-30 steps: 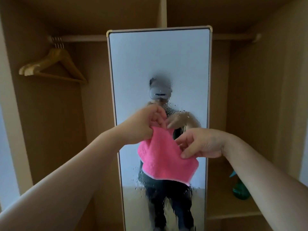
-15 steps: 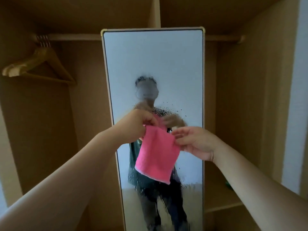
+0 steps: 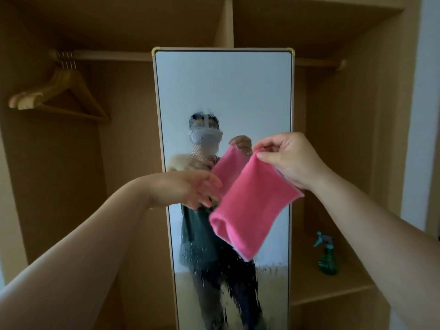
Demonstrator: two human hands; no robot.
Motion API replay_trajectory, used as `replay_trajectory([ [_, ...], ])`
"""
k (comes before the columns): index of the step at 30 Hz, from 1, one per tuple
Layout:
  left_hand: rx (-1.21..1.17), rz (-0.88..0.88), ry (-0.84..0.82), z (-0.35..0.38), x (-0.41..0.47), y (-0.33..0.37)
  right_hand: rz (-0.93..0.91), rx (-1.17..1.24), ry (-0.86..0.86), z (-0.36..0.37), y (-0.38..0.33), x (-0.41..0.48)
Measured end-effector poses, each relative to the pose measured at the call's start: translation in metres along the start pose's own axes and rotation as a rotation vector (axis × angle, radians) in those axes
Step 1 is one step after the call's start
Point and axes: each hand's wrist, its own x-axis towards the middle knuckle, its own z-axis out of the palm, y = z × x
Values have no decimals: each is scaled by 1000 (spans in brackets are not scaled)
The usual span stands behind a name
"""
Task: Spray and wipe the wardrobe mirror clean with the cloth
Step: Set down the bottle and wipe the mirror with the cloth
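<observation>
The mirror (image 3: 223,91) is cut off by the bottom edge; its glass is partly hidden by the pink cloth (image 3: 252,206), and the reflection (image 3: 197,234) is blurred by droplets (image 3: 204,263).

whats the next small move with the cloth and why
Probably press the cloth flat onto the mirror at the top of the droplets. The right hand only pinches its upper edge, so it hangs short of the glass, the left hand is open beside it, and the spray bottle stands on the shelf.
</observation>
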Motion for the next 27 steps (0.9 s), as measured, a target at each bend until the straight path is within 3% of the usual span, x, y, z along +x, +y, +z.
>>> replay_trajectory([
  [3, -120, 82, 193, 23, 15, 18, -87, -174, 5, 4, -8, 4],
  [9, 34, 158, 508, 60, 68, 43, -177, -355, 9, -14, -12, 16],
  [14, 145, 136, 718, 38, 86, 65, -232, -421, 1, -41, -7, 35],
  [18, 281, 140, 778, 13, 94, 78, -268, -545, -102, -68, -7, 55],
  [23, 388, 165, 695, 6, 108, 87, -356, -765, 63, -84, 8, 79],
  [27, 366, 153, 750, 2, 123, 88, -370, -768, 192, -87, 26, 98],
])
